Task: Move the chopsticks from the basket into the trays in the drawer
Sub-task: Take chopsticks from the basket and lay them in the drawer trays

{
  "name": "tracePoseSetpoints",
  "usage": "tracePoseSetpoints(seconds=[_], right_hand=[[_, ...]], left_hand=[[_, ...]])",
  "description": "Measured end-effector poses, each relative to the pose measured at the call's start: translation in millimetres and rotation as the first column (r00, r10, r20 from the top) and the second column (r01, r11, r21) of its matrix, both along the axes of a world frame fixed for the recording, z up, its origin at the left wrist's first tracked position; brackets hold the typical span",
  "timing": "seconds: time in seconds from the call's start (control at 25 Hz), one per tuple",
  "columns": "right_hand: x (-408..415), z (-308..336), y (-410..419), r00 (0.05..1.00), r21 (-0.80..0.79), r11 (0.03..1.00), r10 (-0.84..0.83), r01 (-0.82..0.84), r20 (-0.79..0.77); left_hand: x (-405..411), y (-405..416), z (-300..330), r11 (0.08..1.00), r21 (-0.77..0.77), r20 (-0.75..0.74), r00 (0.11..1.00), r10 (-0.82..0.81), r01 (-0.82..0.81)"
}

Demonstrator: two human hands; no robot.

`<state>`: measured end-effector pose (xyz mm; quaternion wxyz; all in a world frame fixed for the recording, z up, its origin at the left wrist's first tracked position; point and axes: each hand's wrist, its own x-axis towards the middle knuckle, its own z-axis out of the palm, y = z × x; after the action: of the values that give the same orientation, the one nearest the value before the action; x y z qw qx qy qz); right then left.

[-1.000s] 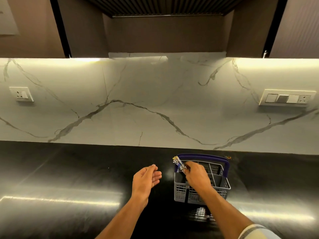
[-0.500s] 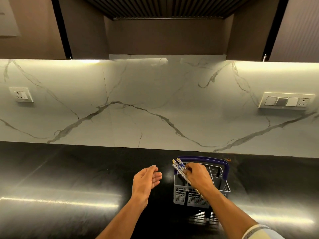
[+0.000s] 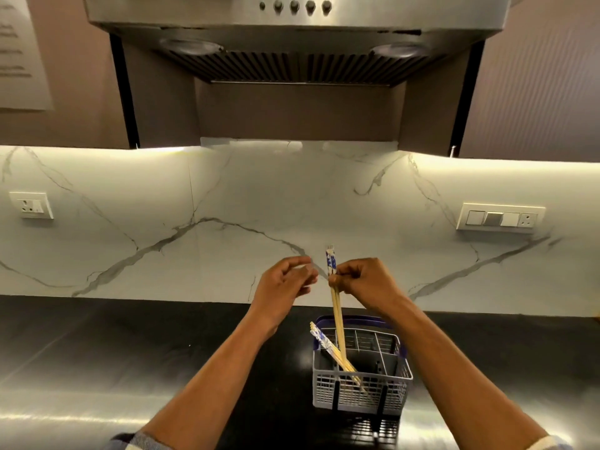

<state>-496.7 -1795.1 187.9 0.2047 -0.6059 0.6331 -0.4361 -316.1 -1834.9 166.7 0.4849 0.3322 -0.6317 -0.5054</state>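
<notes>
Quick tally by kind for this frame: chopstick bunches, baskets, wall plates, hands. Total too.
Chopstick bunches: 2, lifted bunch in the right hand, leaning bunch in the basket; sticks too close to count singly
Baskets: 1
Wall plates: 2, socket, switch plate
Hands: 2, incl. left hand
Total: 7

Steel range hood [image 3: 293, 30] being seen overhead, veined marble backsplash [image 3: 201, 222] being lit from above, socket [image 3: 31, 205] being shown at left, switch panel [image 3: 500, 218] at right, black countertop [image 3: 97, 345] being streaked by glare.
</notes>
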Motion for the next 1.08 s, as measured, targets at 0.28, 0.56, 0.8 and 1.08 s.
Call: tracePoseSetpoints(seconds=[0.28, 0.56, 0.8, 1.08], right_hand=[[16.8, 9.0, 57.5, 0.961, 0.131, 0.978, 0.124, -0.160, 0.246], [22.3, -44.2, 94.0, 0.955, 0.254, 0.959, 0.046, -0.124, 0.293], [26.6, -135.1, 127.6, 0.866, 0.403, 0.897, -0.050, -0.180, 0.497], [47.2, -219.7, 179.5, 0.887, 0.583, 0.788, -0.110, -0.197, 0.448]], left_hand=[[-2.6, 36.8, 18.1, 0.973, -0.140, 0.058, 0.983, -0.175, 0.182], [2.6, 74.0, -26.6, 0.976, 0.071, 0.004, 0.979, -0.205, 0.204], [12.9, 104.0, -83.4, 0.937, 0.326, -0.108, 0.990, -0.093, 0.123], [25.6, 133.0, -173.1, 0.879, 0.469, -0.086, 0.995, -0.058, 0.092]])
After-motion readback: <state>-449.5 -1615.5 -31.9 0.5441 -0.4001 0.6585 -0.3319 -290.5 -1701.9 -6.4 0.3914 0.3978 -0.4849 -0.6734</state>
